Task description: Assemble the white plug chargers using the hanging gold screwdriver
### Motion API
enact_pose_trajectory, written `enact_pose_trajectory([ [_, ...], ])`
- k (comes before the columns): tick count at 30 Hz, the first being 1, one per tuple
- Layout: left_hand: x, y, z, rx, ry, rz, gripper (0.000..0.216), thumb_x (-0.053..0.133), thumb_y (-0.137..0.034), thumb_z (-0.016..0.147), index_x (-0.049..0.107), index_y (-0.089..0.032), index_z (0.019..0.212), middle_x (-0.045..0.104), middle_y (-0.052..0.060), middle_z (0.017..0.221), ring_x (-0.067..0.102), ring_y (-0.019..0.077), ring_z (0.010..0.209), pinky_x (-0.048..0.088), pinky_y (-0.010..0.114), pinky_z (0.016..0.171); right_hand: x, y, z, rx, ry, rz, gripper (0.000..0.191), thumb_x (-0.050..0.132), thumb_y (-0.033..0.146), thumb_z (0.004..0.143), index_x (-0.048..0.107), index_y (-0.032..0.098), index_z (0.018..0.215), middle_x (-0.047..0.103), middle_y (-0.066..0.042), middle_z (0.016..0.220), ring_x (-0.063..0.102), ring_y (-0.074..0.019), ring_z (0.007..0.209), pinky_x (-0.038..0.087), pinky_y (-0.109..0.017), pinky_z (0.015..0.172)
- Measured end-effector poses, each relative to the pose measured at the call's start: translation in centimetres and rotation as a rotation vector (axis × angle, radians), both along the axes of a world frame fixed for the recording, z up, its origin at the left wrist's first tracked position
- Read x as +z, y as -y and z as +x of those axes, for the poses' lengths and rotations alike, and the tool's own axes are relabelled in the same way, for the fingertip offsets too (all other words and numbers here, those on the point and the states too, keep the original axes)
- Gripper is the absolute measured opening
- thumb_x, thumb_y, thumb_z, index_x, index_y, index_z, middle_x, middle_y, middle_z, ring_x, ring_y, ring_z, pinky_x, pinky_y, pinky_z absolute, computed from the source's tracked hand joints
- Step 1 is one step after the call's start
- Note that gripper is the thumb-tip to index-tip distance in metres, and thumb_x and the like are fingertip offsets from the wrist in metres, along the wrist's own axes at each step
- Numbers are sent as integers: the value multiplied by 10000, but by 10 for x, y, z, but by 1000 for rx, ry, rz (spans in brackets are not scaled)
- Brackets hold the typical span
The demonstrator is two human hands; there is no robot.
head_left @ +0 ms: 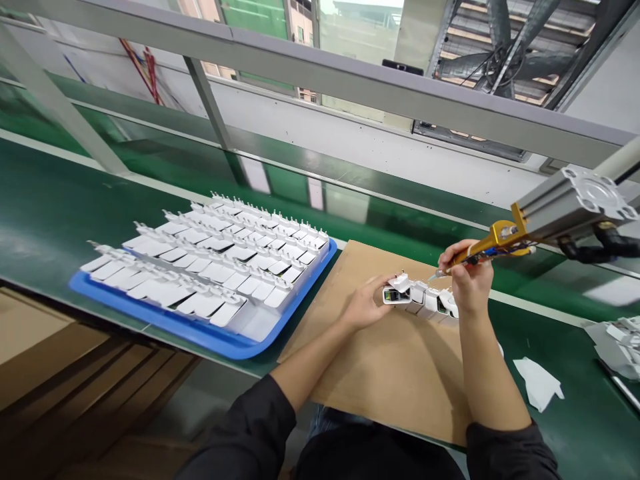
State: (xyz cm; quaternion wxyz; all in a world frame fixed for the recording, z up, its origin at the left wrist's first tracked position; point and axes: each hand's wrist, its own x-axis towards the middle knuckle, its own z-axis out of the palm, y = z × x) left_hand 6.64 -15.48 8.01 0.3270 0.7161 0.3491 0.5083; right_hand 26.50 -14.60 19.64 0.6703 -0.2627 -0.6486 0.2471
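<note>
Left hand: your left hand (367,303) is curled round the 9 o'clock end of the row of white chargers (423,301), with the thumb on top of the end piece.
Right hand: your right hand (467,277) is pinched round the yellow tool (493,243). Its thin tip slants toward 8 o'clock, just above the row. You cannot tell whether it touches.
Chargers: the row lies side by side on the cardboard sheet (395,380), toward the sheet's 1 o'clock corner, between your two hands.
Cardboard: it lies flat on the green tabletop (45,220), and its near edge overhangs at 6 o'clock.
Tray: a blue tray (200,331) sits at 9 o'clock from the cardboard, touching its edge. It is packed with rows of white chargers, prongs up.
Cylinder: a metal cylinder (575,203) hangs at 3 o'clock from your right hand, and the yellow tool's rear end meets it.
Scrap: a white paper scrap (539,383) lies on the tabletop at 4 o'clock, near your right forearm.
</note>
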Motion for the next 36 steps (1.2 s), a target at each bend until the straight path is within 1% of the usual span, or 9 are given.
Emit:
enact_pose_trajectory([
  [7,-4,20,8,-189,-99,-67,591,740,-212,788,617,-187,1365,694,133,1382,699,278,1236,543,400,1098,-23,-20,43,-412,69,57,543,745,628,818,552,279,1186,665,-53,1064,675,-230,1014,570,-388,878],
  [10,-5,26,12,-258,-82,-145,612,732,-232,791,574,-184,1380,715,133,1339,731,266,1166,572,372,1024,-33,-11,59,-556,232,-19,611,699,552,880,469,274,1372,603,-124,1352,593,-288,1308,476,-518,1119],
  [14,-6,29,16,-326,-18,-278,617,755,-263,794,493,-193,1348,783,95,1094,773,209,904,592,300,814,-44,11,83,-623,446,-111,814,694,496,883,299,274,1560,426,-169,1588,466,-330,1466,392,-602,1202],
  [18,-6,30,16,-349,16,-288,531,769,-210,769,471,-205,1208,773,110,1123,753,212,999,569,310,895,-61,35,100,-583,453,-105,926,685,419,909,131,342,1647,263,-120,1698,364,-324,1544,332,-623,1247],
  [23,-3,32,16,-354,-17,-286,501,765,-205,767,477,-206,1177,771,115,1117,751,227,1014,556,358,953,-76,58,100,-606,305,-90,750,664,332,945,300,352,1600,289,-111,1666,283,-333,1582,318,-671,1244],
  [27,1,35,16,-377,-37,-334,493,775,-217,750,478,-213,1143,769,100,1104,752,227,992,557,364,945,-74,68,91,-738,164,66,524,704,309,904,507,322,1390,482,-129,1429,514,-327,1374,509,-616,1107],
  [30,4,38,17,-436,-36,-344,455,757,-236,787,439,-224,1111,781,83,1037,751,224,973,546,363,929,-71,77,80,-527,160,45,408,687,269,916,570,317,1305,592,-96,1235,644,-266,1114,612,-475,918],
  [33,3,40,16,-486,-25,-335,454,748,-242,815,410,-232,1119,786,82,1024,746,225,962,525,365,920,-69,86,66,-227,358,-120,462,662,256,944,555,323,1388,624,-109,1318,657,-238,1044,625,-412,831],
  [36,1,42,15,-513,-12,-352,458,757,-250,828,409,-235,1127,781,81,1058,739,227,999,506,357,927,-71,90,55,-65,521,-258,523,644,303,973,492,329,1473,628,-113,1405,673,-223,1038,636,-403,834],
])
